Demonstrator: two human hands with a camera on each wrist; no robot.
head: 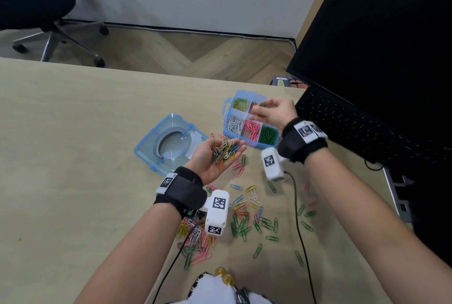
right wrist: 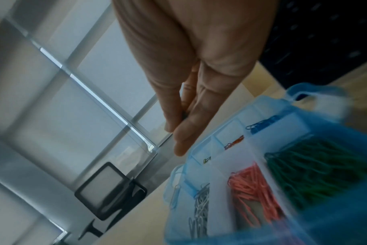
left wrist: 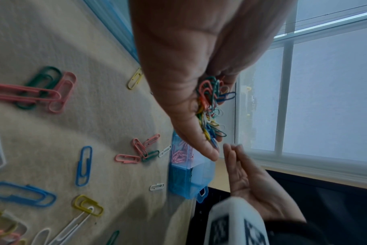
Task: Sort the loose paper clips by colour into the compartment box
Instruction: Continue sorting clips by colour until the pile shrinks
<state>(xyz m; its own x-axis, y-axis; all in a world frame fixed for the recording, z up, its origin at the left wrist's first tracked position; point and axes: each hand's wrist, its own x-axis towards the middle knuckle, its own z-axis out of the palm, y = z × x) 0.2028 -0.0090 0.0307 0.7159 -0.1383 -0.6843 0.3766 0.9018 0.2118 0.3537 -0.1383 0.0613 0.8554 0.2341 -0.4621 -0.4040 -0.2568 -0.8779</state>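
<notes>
My left hand (head: 227, 147) lies palm up above the table and carries a heap of mixed-colour paper clips (head: 226, 153), also seen on the palm (left wrist: 210, 107) in the left wrist view. My right hand (head: 260, 108) hovers over the back row of the blue compartment box (head: 247, 141) and pinches a green paper clip (head: 262, 104) between thumb and fingers (right wrist: 184, 126). The box holds yellow clips (head: 239, 104), white clips (head: 233, 124), pink clips (head: 252, 129) and green clips (head: 267, 135) in separate compartments. Many loose clips (head: 244, 215) lie scattered on the table near me.
The box's blue lid (head: 171, 142) lies upside down to the left of the box. A black keyboard (head: 367, 127) and monitor (head: 379, 22) stand at the right. A black cable (head: 300, 230) crosses the table through the loose clips. An office chair (head: 36, 3) stands beyond the table.
</notes>
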